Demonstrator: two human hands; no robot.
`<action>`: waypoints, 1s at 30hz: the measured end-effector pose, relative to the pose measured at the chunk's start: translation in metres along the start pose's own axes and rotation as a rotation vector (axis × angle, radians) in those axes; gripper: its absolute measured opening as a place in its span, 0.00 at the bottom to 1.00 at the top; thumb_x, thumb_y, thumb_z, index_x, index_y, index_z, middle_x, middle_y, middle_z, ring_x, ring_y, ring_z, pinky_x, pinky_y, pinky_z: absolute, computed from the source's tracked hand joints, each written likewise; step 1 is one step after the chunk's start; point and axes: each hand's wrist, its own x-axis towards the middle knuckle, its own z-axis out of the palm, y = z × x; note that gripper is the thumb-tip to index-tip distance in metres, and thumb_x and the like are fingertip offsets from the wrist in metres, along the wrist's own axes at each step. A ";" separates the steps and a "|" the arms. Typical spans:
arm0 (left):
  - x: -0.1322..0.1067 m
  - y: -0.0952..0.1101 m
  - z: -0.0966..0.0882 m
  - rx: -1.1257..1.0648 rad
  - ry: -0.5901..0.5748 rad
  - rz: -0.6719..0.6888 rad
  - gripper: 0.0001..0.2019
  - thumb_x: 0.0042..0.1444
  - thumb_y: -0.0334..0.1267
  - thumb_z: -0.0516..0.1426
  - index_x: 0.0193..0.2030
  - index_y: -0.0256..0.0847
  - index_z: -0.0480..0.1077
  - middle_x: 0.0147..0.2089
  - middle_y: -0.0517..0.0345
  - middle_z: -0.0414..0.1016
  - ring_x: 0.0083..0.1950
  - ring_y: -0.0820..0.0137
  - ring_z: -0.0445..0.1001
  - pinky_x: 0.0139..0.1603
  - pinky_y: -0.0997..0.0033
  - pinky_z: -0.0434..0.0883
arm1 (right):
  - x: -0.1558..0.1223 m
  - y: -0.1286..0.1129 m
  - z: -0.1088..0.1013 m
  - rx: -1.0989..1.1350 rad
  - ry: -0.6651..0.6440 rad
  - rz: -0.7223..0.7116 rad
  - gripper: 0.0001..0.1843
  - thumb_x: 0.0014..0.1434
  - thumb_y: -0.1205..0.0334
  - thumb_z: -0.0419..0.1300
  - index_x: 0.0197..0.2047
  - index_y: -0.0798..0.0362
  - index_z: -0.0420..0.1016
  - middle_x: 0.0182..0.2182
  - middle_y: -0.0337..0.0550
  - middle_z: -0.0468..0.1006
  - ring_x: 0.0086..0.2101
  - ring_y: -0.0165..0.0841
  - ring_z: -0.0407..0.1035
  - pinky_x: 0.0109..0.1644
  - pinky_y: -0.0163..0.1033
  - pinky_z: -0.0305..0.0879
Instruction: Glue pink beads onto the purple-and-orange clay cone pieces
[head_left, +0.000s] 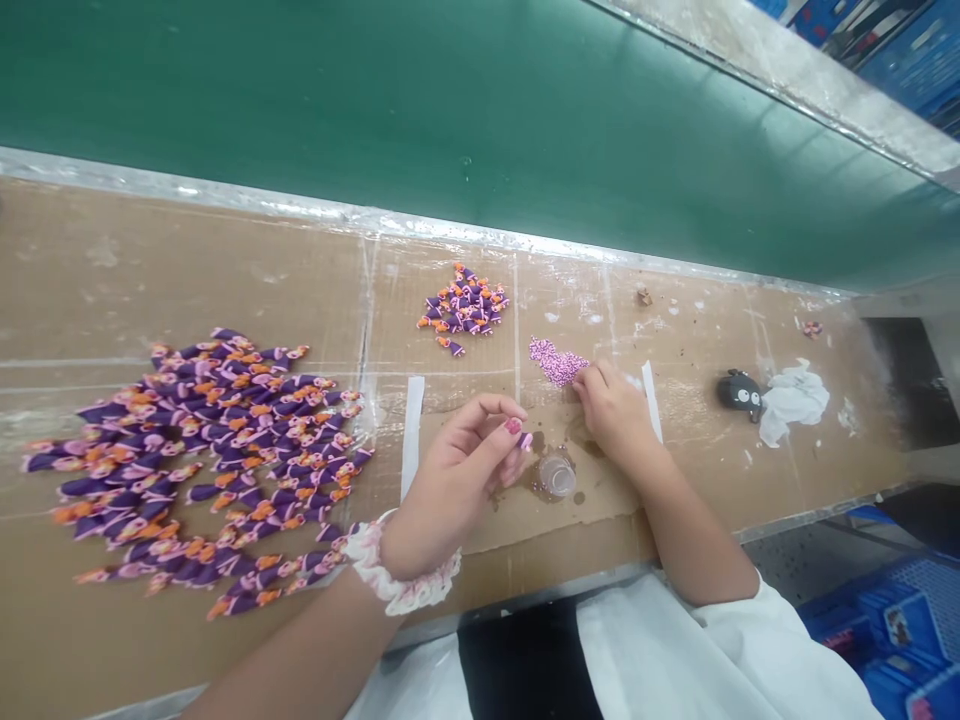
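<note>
My left hand (457, 470) is closed in a pinch on a small purple piece (525, 439), held just above a small clear glue cap (556, 475) on the cardboard. My right hand (611, 405) rests further back with its fingers curled and its fingertips at a little heap of tiny pink beads (556, 361); whether it holds any bead I cannot make out. A large spread of purple, pink and orange pieces (210, 460) lies to the left of my left hand. A smaller pile of the same pieces (465, 305) sits behind the beads.
A green conveyor belt (450, 110) runs along the back behind a metal rail. A black round figure (740, 392) and a crumpled white tissue (795, 398) lie to the right. White strips (412, 435) lie on the cardboard-covered bench (112, 280). Blue crates (892, 630) stand at lower right.
</note>
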 end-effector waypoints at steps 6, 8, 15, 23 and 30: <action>0.002 -0.002 0.002 0.149 -0.150 -0.110 0.10 0.54 0.44 0.63 0.34 0.39 0.72 0.23 0.64 0.69 0.22 0.78 0.62 0.24 0.76 0.59 | -0.012 -0.027 -0.027 0.605 0.095 -0.121 0.07 0.67 0.63 0.51 0.36 0.49 0.64 0.29 0.38 0.67 0.30 0.30 0.65 0.33 0.36 0.64; 0.001 -0.004 0.005 0.146 -0.213 -0.145 0.11 0.52 0.45 0.64 0.33 0.38 0.74 0.23 0.63 0.69 0.22 0.77 0.63 0.25 0.75 0.61 | -0.019 -0.037 -0.032 0.773 0.058 -0.171 0.05 0.67 0.62 0.52 0.37 0.49 0.66 0.30 0.38 0.68 0.31 0.30 0.65 0.33 0.36 0.64; 0.000 -0.008 0.006 0.110 -0.247 -0.165 0.14 0.48 0.47 0.66 0.30 0.37 0.74 0.21 0.62 0.70 0.22 0.76 0.66 0.26 0.75 0.64 | -0.026 -0.045 -0.032 0.916 -0.040 -0.195 0.03 0.66 0.63 0.55 0.39 0.49 0.70 0.31 0.39 0.70 0.32 0.30 0.67 0.36 0.38 0.66; 0.000 -0.009 0.006 0.160 -0.234 -0.083 0.08 0.50 0.38 0.64 0.28 0.38 0.70 0.21 0.66 0.68 0.21 0.79 0.64 0.26 0.77 0.63 | -0.024 -0.047 -0.032 0.953 0.012 -0.209 0.04 0.64 0.66 0.59 0.41 0.49 0.73 0.32 0.40 0.72 0.33 0.31 0.69 0.36 0.39 0.67; -0.002 -0.014 0.006 0.092 -0.278 -0.012 0.09 0.50 0.36 0.62 0.26 0.38 0.67 0.21 0.67 0.65 0.22 0.79 0.60 0.26 0.78 0.60 | -0.028 -0.053 -0.036 0.967 0.022 -0.237 0.07 0.63 0.67 0.60 0.44 0.48 0.74 0.35 0.42 0.73 0.34 0.32 0.70 0.38 0.41 0.69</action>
